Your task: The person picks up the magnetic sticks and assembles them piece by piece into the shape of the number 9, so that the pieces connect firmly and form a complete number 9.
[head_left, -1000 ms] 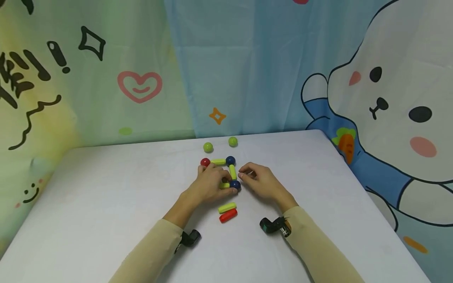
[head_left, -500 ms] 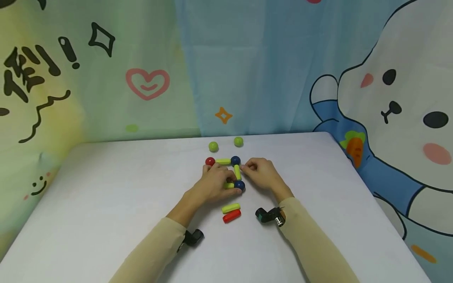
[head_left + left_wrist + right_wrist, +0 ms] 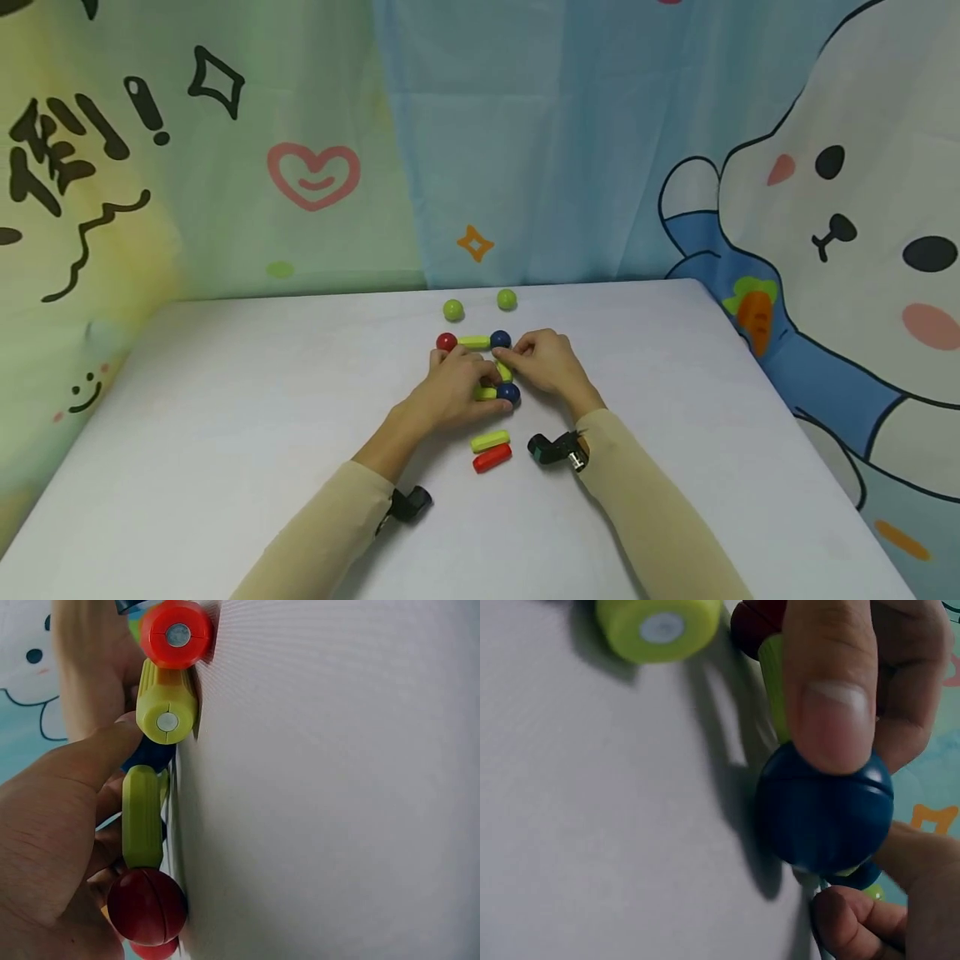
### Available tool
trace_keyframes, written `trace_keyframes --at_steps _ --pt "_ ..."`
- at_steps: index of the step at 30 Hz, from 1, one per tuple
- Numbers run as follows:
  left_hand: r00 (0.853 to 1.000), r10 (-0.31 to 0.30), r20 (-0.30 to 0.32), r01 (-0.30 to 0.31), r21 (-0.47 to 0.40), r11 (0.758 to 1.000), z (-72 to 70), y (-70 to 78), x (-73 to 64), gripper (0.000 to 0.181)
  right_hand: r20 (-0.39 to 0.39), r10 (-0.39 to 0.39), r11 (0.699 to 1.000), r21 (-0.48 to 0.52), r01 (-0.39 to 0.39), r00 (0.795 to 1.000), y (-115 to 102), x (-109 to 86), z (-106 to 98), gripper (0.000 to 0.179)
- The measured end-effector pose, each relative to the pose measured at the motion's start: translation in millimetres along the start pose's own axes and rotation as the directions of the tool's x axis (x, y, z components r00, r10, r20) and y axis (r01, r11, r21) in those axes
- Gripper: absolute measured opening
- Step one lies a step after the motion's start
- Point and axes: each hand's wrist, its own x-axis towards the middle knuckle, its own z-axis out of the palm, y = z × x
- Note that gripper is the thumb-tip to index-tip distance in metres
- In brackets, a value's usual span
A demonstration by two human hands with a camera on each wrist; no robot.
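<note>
In the head view, yellow-green rods (image 3: 473, 342) and balls form a chain. A red ball (image 3: 446, 342) and a dark blue ball (image 3: 500, 338) end its far side; a middle rod (image 3: 505, 372) runs to the near blue ball (image 3: 509, 392). My left hand (image 3: 453, 390) holds this near ball, its thumb (image 3: 832, 720) on it in the right wrist view. Another red ball (image 3: 147, 907), hidden under that hand in the head view, ends the near rod (image 3: 142, 817). My right hand (image 3: 551, 362) pinches the middle rod beside the far blue ball, covering its upper end.
A loose yellow-green rod (image 3: 491, 442) and a red rod (image 3: 492, 458) lie side by side nearer me, silvery discs on their ends. Two green balls (image 3: 453, 310) rest near the far edge of the white table (image 3: 247, 417). A printed curtain (image 3: 480, 150) hangs behind.
My right hand has moved left and slightly away from me, from beside the chain onto the middle rod. The left hand keeps its place at the chain. The head view has shifted slightly.
</note>
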Motion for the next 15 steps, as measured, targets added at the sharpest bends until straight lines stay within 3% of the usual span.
trace_keyframes --at_steps 15 --pt "1.0 -0.008 -0.01 0.008 -0.028 1.0 0.0 -1.5 -0.1 0.036 0.011 0.009 1.0 -0.01 -0.009 1.0 -8.8 5.0 -0.3 0.037"
